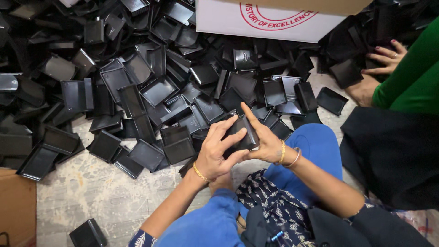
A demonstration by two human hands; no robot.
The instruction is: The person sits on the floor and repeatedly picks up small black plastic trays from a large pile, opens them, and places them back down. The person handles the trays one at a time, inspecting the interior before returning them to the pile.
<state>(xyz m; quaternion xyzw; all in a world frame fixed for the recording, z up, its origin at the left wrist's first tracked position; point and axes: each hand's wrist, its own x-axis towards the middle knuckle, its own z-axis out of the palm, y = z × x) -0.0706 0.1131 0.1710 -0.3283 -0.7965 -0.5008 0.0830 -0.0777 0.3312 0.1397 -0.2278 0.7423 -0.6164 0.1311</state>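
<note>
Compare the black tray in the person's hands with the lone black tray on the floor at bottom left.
The held tray is gripped between the left hand and right hand, off the floor; the lone tray lies untouched on the floor. The held tray is next to the pile; the lone tray sits apart from it. Both are black, shallow and rectangular.

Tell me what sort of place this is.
Probably a small workshop floor for sorting or packing: a heap of black plastic trays, a white carton, a co-worker's hand handling the same parts.
</note>
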